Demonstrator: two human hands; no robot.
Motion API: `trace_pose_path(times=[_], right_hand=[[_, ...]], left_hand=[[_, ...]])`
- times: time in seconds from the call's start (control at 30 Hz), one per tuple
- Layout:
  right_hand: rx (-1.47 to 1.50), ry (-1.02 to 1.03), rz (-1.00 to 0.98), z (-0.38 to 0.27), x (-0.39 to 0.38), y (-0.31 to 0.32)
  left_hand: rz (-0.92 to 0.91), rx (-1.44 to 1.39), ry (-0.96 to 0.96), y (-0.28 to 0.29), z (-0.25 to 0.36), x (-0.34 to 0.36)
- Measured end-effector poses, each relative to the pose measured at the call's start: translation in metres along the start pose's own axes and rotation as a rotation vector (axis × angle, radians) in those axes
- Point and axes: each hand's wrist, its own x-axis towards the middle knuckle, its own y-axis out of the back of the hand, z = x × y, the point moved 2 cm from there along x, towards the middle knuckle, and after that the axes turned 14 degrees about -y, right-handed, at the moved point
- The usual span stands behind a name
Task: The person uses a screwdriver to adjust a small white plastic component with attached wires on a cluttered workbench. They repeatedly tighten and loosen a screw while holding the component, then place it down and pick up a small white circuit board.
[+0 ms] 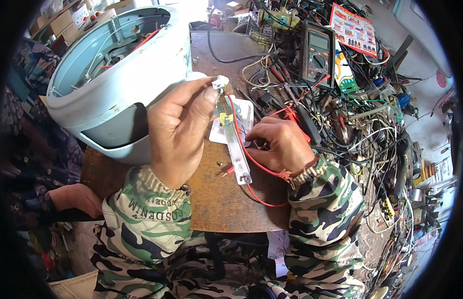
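Note:
My left hand pinches the white end piece of a narrow metal strip between thumb and forefinger. A band of yellow tape wraps the strip, which slants down toward me over the table. Along it runs a thin red wire, looping past my right wrist. My right hand is closed just right of the strip, fingertips together; what they grip is hidden. Behind the strip lies a white plastic piece. A red-sleeved lead end and a small metal part rest on the wood.
A large pale-blue round housing stands at left on the wooden table. At far right sit a multimeter, a green circuit board and heaps of tangled cables. Another person's hand is at the left edge.

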Motion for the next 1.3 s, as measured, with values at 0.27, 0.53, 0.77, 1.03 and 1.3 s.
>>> trace_pose_path(times=[0.27,0.53,0.77,1.03,1.3], right_hand=[[-0.203,0.117,0.308,0.011,0.02,-0.013],[-0.251,-0.191,0.147,0.03,0.016,0.034],[-0.321,-0.397,-0.16,0.02,-0.015,0.071],[-0.521,-0.322,0.021,0.01,-0.014,0.046],[-0.348,-0.341,0.09,0.035,-0.011,0.06]], left_hand=[[-0.025,0.036,-0.074,0.004,0.0,0.003],[-0.032,0.118,-0.083,0.002,0.002,0.001],[-0.036,0.168,-0.064,0.002,0.007,0.002],[-0.069,0.183,-0.042,0.005,0.009,0.002],[-0.164,0.139,0.131,0.019,0.022,-0.017]])
